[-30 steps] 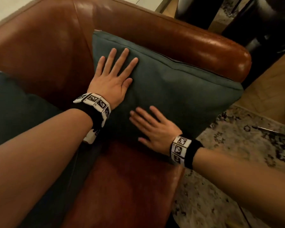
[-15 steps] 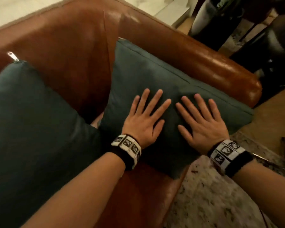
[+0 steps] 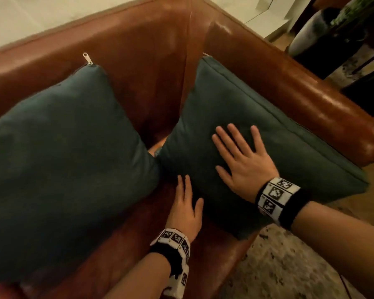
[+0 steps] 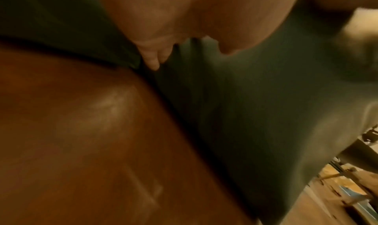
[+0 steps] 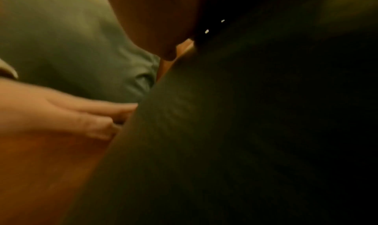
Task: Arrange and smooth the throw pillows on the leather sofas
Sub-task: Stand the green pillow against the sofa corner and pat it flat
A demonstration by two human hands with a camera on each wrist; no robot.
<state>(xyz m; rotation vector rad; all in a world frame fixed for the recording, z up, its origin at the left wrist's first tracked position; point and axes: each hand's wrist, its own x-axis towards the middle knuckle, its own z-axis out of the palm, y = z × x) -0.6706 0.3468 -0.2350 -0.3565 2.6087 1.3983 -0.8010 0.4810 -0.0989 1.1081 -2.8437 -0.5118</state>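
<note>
Two dark teal throw pillows stand in the corner of a brown leather sofa (image 3: pixel 138 61). The right pillow (image 3: pixel 300 152) leans on the armrest (image 3: pixel 311 100). My right hand (image 3: pixel 242 160) lies flat on its face with fingers spread. My left hand (image 3: pixel 186 203) rests with straight fingers along that pillow's lower left edge, just above the seat (image 3: pixel 121 244). The left pillow (image 3: pixel 58 158) leans on the backrest, zipper pull (image 3: pixel 88 59) sticking up at its top corner. In the left wrist view my fingertips (image 4: pixel 153 63) touch the teal fabric (image 4: pixel 245 115) beside the leather seat (image 4: pixel 81 131).
A patterned rug (image 3: pixel 279 272) lies off the sofa's right front. Dark furniture and a potted plant (image 3: pixel 343 20) stand beyond the armrest. A pale wall (image 3: pixel 41 16) runs behind the backrest.
My left hand slid off the right pillow's face down to its lower left edge. My right hand shifted left toward the pillow's middle. The view swung left, showing more of the left pillow.
</note>
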